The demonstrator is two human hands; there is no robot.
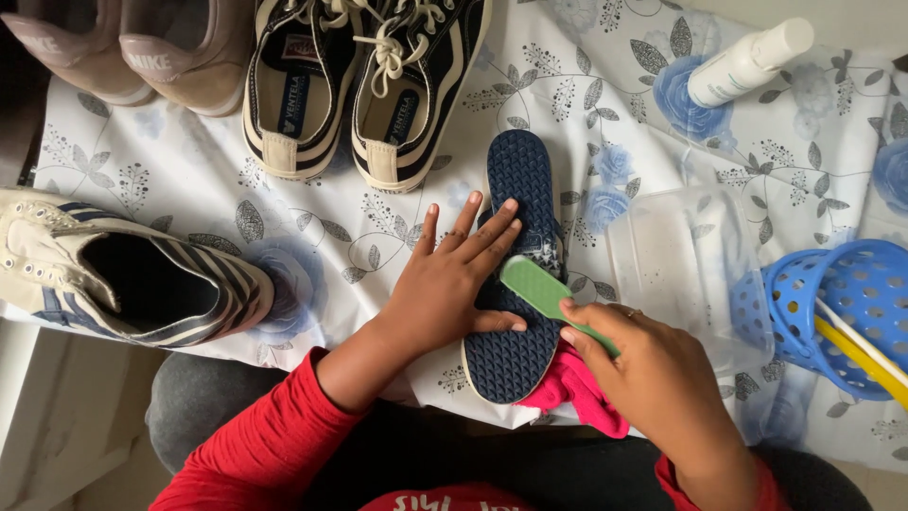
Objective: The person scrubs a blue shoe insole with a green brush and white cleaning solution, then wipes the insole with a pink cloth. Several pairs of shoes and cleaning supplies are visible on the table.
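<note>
A navy blue flip-flop point(518, 180) lies sole-up on the flowered cloth in front of me. My left hand point(452, 279) presses flat on its middle, fingers spread. My right hand point(648, 378) grips a green brush point(537, 284) whose head rests on the sole just right of my left fingers. A pink cloth point(579, 393) lies bunched under the flip-flop's near end, beneath my right hand.
On the flowered tablecloth point(189, 180): a black-and-cream sneaker pair point(364, 76) at the back, beige shoes point(132, 47) far left, a striped cream sneaker point(123, 279) left. A clear plastic tub point(686, 260), a blue perforated basket point(842, 303) and a white bottle point(747, 61) sit right.
</note>
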